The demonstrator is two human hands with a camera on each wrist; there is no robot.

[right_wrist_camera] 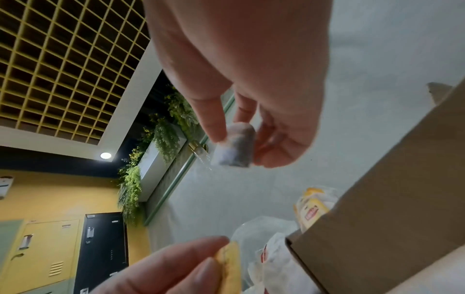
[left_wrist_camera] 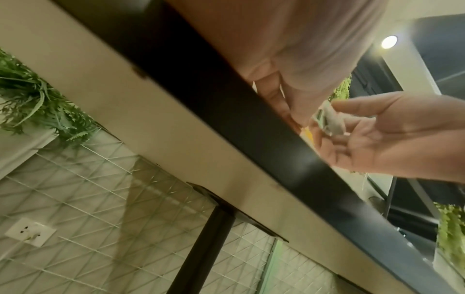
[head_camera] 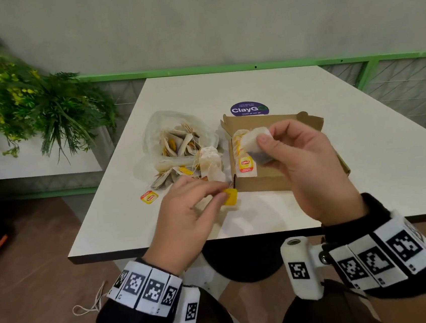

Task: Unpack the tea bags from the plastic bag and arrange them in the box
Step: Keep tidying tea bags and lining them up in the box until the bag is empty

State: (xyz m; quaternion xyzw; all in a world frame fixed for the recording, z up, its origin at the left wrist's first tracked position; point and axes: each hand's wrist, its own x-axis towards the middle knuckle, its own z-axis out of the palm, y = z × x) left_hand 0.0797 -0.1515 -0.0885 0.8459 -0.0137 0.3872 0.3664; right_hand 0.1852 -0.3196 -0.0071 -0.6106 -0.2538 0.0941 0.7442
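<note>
Cardboard box (head_camera: 264, 182): brown, open-topped, set near the middle of the white table (head_camera: 362, 145); its flaps are folded outward toward the far edge. Tea bags with yellow tags (head_camera: 246, 163) are stood in a row along its left inner wall.
Plastic bag (head_camera: 156, 133): clear, crumpled, laid just left of the box with its mouth open; a loose heap of tea bags (head_camera: 178, 144) is seen inside and spilling toward the near edge.
Right hand (head_camera: 304, 162): raised above the box; a white tea bag (head_camera: 256, 143) with dark leaf inside is pinched between thumb and fingertips. In the right wrist view the tea bag (right_wrist_camera: 234, 147) is seen clamped between the thumb and the curled fingers.
Left hand (head_camera: 186, 214): held above the table by the box's near left corner; a yellow tag (head_camera: 230, 196) is pinched between thumb and forefinger. The same tag (right_wrist_camera: 229, 266) is shown edge-on in the right wrist view. A string between tag and bag cannot be made out.
Loose tag (head_camera: 149, 197): yellow and red, lying flat on the table toward the left edge, apart from the bag.
Sticker (head_camera: 249, 109): purple, round, fixed to the table behind the box.
Plants (head_camera: 16, 98): green foliage with yellow flowers, beyond the table's left edge.
</note>
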